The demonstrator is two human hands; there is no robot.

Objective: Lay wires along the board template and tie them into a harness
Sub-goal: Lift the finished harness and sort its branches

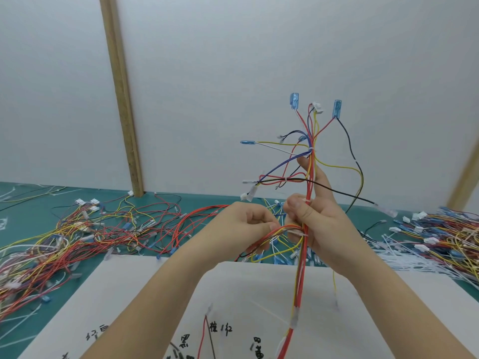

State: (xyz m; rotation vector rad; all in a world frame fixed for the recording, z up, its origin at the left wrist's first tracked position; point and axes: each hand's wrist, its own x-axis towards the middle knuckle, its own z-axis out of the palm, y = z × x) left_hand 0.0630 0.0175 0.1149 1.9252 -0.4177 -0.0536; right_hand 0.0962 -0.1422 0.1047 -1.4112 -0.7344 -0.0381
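Observation:
I hold a wire harness (309,177) upright in front of me, above the white board template (248,301). Its red, yellow, blue and black wires fan out at the top and end in blue sleeved terminals (294,99) and a white connector (317,107). My right hand (313,218) grips the bundle's trunk, thumb on the front and forefinger stretched up behind it. My left hand (248,224) pinches a side branch of red and yellow wires where it leaves the trunk by a white cable tie (298,233). The trunk's lower end hangs down to the template.
Loose wires lie in a heap (77,234) on the green mat at the left. Another pile of harnesses with white connectors (445,234) and white cable ties (420,263) lies at the right. The template bears handwritten labels (220,329). A wooden post (121,99) stands against the wall.

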